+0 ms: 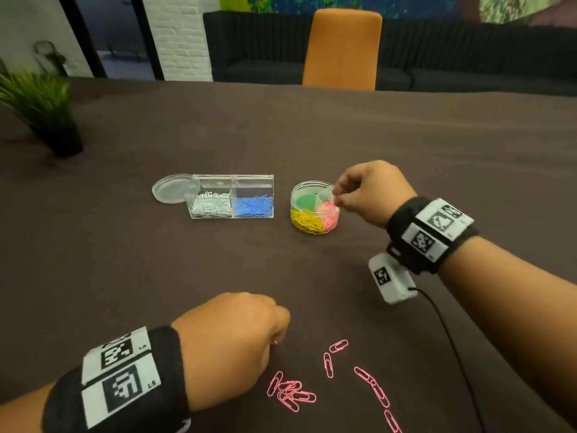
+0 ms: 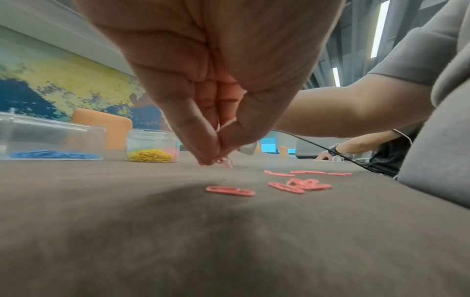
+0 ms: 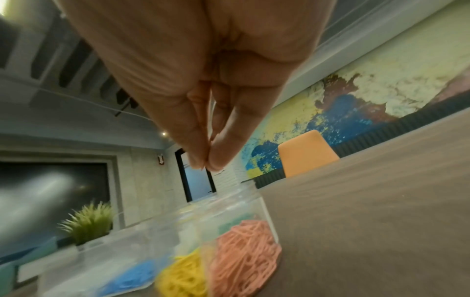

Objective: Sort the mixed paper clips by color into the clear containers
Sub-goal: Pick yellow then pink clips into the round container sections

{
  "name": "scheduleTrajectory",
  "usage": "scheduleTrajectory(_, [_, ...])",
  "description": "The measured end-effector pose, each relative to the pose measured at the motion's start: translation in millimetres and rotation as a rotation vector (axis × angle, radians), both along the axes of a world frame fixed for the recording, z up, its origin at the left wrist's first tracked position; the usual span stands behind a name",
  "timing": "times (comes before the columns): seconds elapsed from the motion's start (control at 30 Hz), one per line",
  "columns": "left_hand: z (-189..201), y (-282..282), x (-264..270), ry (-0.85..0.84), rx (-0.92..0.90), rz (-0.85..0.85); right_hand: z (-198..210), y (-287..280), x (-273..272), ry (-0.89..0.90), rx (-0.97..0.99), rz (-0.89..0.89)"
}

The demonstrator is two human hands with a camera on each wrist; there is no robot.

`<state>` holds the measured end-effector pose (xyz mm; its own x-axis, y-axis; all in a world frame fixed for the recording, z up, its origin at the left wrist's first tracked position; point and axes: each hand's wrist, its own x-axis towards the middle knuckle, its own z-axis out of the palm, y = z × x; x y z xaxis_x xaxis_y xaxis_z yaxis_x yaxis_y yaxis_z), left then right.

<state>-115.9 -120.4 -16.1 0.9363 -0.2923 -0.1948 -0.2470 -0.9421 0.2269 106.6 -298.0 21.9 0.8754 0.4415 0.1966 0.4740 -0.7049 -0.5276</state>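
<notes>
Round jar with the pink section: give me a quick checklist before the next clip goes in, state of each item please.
1. Round jar open, lid off beside the rectangular box: ok.
2. Right hand over the pink section: ok.
3. Right fingertips pinched together, clip between them: cannot tell.
4. Left hand pinching a pink clip at the table: ok.
5. Colours unmixed in the jar and box: ok as far as visible.
6. Loose pink clips left on the table: not ok, several remain.
</notes>
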Motion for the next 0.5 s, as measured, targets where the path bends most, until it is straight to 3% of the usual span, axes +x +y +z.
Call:
scheduleTrajectory(0.3, [12.8,15.0,11.4,-0.083,-0.176,0.167,-2.7,41.8,42.7,0.013,-0.359,-0.018])
scheduleTrajectory(0.5, [25.7,5.1,86.0,-0.257,-0.363,0.236,4.0,36.1,35.6,-0.033,-0.372,-0.029])
